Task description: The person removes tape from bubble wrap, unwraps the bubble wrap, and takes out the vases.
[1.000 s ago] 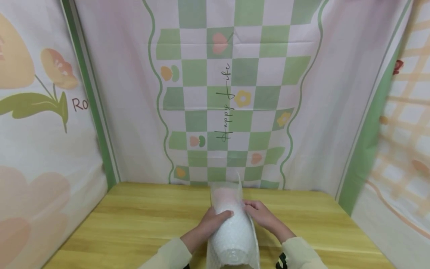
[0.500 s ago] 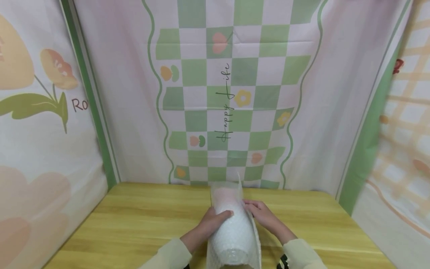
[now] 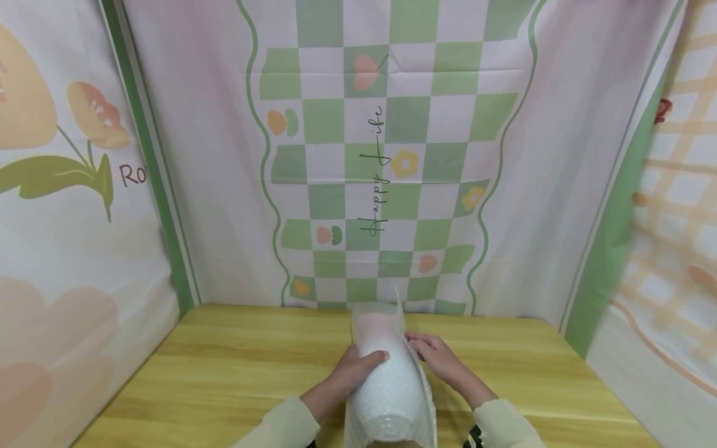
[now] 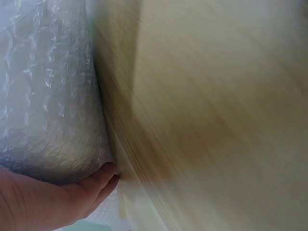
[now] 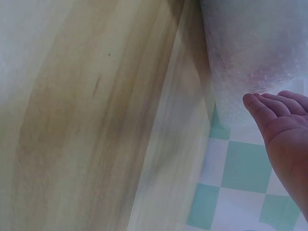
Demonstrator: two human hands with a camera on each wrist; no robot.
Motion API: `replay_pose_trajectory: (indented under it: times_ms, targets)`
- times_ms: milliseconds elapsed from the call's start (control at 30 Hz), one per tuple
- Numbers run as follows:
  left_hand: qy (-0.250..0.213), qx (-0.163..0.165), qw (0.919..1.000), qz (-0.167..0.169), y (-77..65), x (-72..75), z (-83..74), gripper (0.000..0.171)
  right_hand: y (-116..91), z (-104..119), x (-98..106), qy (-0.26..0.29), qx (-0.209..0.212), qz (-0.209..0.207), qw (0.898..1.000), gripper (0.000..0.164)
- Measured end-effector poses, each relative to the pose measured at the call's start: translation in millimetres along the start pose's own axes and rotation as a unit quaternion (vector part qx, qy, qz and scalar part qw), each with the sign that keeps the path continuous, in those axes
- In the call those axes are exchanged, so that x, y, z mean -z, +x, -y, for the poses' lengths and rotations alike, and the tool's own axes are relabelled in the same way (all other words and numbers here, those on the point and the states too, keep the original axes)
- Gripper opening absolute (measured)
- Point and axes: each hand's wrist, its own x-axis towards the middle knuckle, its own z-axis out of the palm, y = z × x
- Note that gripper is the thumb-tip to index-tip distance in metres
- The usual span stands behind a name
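Note:
A vase-shaped object (image 3: 389,392) lies on the table, wrapped in clear bubble wrap (image 3: 430,414), its far end pinkish through the layers. My left hand (image 3: 354,370) grips its left side, thumb over the top; in the left wrist view the fingers of that hand (image 4: 62,199) curve under the wrapped side (image 4: 48,91). On the other side, my right hand (image 3: 439,359) pinches the raised edge of the wrap, with the thumb mostly hidden. The right wrist view has that hand's fingertips (image 5: 260,110) right at the cloudy wrap (image 5: 255,43).
The wood-grain table (image 3: 235,361) extends to both sides. A checked green-and-white cloth (image 3: 364,162) hangs just behind its far edge, and printed curtains (image 3: 50,249) close off the left and right. Both forearms have pale sleeves (image 3: 285,423).
The right hand and sleeve have shifted very slightly right and down, and the wrap's right edge stands a little farther out. The left hand has stayed in place.

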Motion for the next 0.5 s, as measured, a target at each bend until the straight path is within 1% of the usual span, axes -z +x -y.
replay_pose_trajectory:
  times_ms: [133,267,367,500]
  targets:
    - [0.004,0.005,1.0,0.0,0.2,0.5,-0.4,0.087,1,-1,0,0.006,0.005,0.001,1.0,0.045]
    - [0.005,0.005,1.0,0.003,0.4,0.5,-0.6,0.089,3,-3,3,0.01,0.016,0.015,1.0,0.046]
    - [0.002,0.002,1.0,0.004,-0.1,0.9,-0.3,0.088,6,-2,6,0.019,0.022,0.023,0.999,0.047]
    - [-0.002,0.0,1.0,0.006,-0.7,2.0,0.0,0.086,11,2,9,0.022,0.019,0.019,0.999,0.046]
